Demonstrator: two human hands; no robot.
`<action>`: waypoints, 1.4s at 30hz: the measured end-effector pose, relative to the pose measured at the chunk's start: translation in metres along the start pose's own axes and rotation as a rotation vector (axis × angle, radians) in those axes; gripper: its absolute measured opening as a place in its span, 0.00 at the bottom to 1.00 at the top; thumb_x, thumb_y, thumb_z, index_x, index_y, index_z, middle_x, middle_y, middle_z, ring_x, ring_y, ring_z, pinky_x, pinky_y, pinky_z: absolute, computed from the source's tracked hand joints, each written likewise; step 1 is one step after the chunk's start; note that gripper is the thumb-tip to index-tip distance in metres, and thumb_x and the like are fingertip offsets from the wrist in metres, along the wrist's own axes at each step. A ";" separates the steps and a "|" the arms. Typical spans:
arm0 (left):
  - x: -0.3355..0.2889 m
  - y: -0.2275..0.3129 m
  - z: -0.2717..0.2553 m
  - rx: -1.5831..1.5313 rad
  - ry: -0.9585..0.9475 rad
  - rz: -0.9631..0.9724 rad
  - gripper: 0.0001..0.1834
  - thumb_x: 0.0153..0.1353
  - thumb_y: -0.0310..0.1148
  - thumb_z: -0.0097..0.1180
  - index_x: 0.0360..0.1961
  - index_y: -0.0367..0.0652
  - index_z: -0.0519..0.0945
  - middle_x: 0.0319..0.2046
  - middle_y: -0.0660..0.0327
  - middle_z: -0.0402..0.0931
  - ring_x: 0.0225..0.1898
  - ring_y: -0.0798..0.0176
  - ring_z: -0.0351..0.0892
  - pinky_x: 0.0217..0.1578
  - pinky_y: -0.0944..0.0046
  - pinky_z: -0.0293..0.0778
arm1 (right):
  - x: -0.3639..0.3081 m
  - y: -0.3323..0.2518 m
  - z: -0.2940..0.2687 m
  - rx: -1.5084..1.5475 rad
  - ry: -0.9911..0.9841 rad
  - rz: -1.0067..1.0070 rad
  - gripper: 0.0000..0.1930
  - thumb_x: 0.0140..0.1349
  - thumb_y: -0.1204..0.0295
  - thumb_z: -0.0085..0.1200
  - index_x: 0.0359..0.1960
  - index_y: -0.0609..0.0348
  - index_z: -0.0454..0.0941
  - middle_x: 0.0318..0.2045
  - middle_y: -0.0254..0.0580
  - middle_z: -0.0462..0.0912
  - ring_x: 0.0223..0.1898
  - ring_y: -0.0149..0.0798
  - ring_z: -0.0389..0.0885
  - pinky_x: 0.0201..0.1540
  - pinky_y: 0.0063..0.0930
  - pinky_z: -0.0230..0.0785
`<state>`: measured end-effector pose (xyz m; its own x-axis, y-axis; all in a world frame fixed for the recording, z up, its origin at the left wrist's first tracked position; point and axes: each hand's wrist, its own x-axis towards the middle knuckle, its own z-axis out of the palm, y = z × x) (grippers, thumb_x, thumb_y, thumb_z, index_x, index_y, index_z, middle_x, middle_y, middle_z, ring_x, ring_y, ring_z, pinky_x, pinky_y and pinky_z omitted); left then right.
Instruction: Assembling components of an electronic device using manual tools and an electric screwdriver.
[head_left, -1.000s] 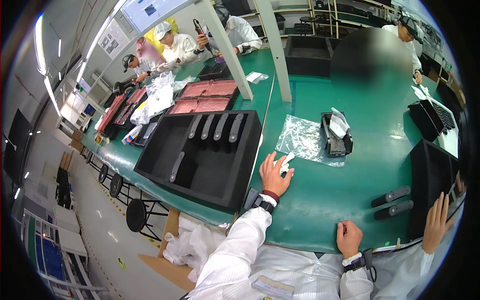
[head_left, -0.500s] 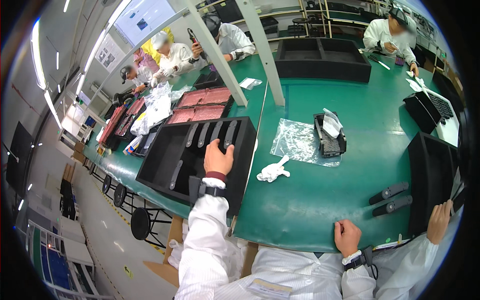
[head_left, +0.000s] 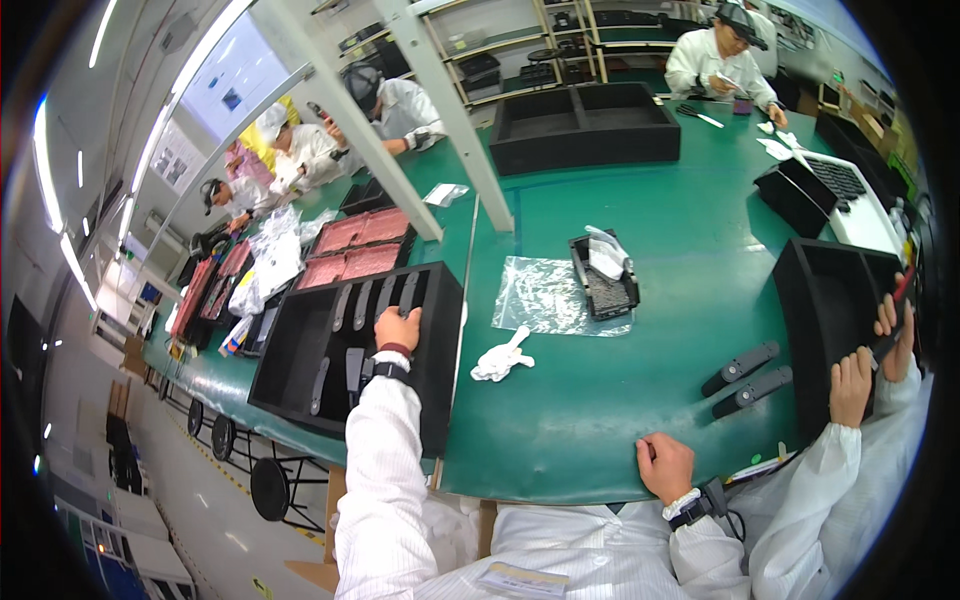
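A black divided tray (head_left: 290, 350) stands left of me, with several dark grey elongated handle-like parts (head_left: 362, 303) set side by side in its right section. My left hand (head_left: 398, 328) reaches into that section, its fingers curled at the lower end of the rightmost part (head_left: 408, 290); the fingertips are partly hidden. Another such part (head_left: 320, 386) lies lower in the tray. Near the table's front edge my right hand (head_left: 667, 466) rests in a loose fist, and nothing shows in it. Two similar handle-like parts (head_left: 740, 366) lie on the table beyond it to the right.
On the green table (head_left: 560, 420) lie a white crumpled glove (head_left: 502, 356), a clear plastic bag (head_left: 530, 295) and a small black box (head_left: 602, 285). Another black tray (head_left: 815, 340) is at right, beside a co-worker's hands (head_left: 852, 385). Metal posts (head_left: 460, 130) rise behind the left tray.
The view has shifted, so the table things appear further left. My left hand still reaches into the tray at the rightmost parts. The right fist stays near the table edge.
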<state>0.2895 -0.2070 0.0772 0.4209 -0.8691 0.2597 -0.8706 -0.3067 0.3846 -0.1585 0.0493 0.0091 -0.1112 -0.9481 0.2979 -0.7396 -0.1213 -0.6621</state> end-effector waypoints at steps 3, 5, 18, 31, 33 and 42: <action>-0.014 0.033 -0.013 0.105 0.059 0.083 0.27 0.58 0.52 0.60 0.50 0.41 0.81 0.44 0.43 0.82 0.49 0.39 0.80 0.50 0.45 0.75 | -0.003 0.010 -0.004 -0.018 0.026 0.082 0.06 0.58 0.70 0.59 0.25 0.54 0.79 0.22 0.41 0.81 0.23 0.49 0.80 0.27 0.41 0.70; -0.027 0.030 -0.056 0.141 0.150 0.074 0.27 0.59 0.51 0.59 0.49 0.39 0.81 0.40 0.42 0.82 0.45 0.38 0.81 0.48 0.44 0.75 | 0.004 0.006 0.003 0.032 -0.018 -0.004 0.07 0.59 0.68 0.59 0.26 0.54 0.78 0.24 0.40 0.81 0.25 0.48 0.80 0.28 0.41 0.71; -0.242 0.182 -0.044 -0.528 -0.216 0.711 0.22 0.52 0.35 0.70 0.46 0.36 0.80 0.28 0.47 0.82 0.27 0.53 0.85 0.28 0.57 0.79 | -0.011 0.011 -0.005 0.146 0.086 -0.116 0.06 0.58 0.71 0.61 0.25 0.57 0.78 0.21 0.40 0.79 0.22 0.44 0.79 0.26 0.35 0.71; -0.314 0.203 0.024 -0.557 -0.334 0.759 0.23 0.50 0.40 0.73 0.44 0.39 0.81 0.32 0.49 0.84 0.31 0.47 0.85 0.30 0.55 0.79 | -0.033 0.009 -0.009 0.119 0.025 -0.212 0.07 0.57 0.70 0.62 0.25 0.55 0.78 0.18 0.37 0.77 0.19 0.42 0.78 0.22 0.36 0.70; -0.321 0.193 0.040 -0.649 -0.423 0.674 0.24 0.49 0.38 0.73 0.45 0.39 0.81 0.36 0.48 0.83 0.35 0.46 0.84 0.34 0.54 0.78 | -0.033 0.010 -0.008 0.219 0.042 -0.077 0.06 0.57 0.71 0.61 0.26 0.56 0.78 0.18 0.39 0.78 0.19 0.44 0.78 0.22 0.36 0.69; -0.336 0.158 0.086 -0.756 -0.296 0.750 0.27 0.50 0.29 0.71 0.53 0.36 0.79 0.39 0.46 0.84 0.39 0.44 0.85 0.39 0.56 0.80 | -0.013 -0.022 -0.021 0.423 0.273 0.173 0.06 0.62 0.74 0.57 0.39 0.60 0.79 0.29 0.43 0.80 0.26 0.39 0.80 0.28 0.29 0.71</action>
<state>-0.0112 0.0035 -0.0255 -0.3142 -0.8244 0.4707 -0.4567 0.5660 0.6864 -0.1544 0.0703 0.0341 -0.4184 -0.8605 0.2908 -0.3689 -0.1316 -0.9201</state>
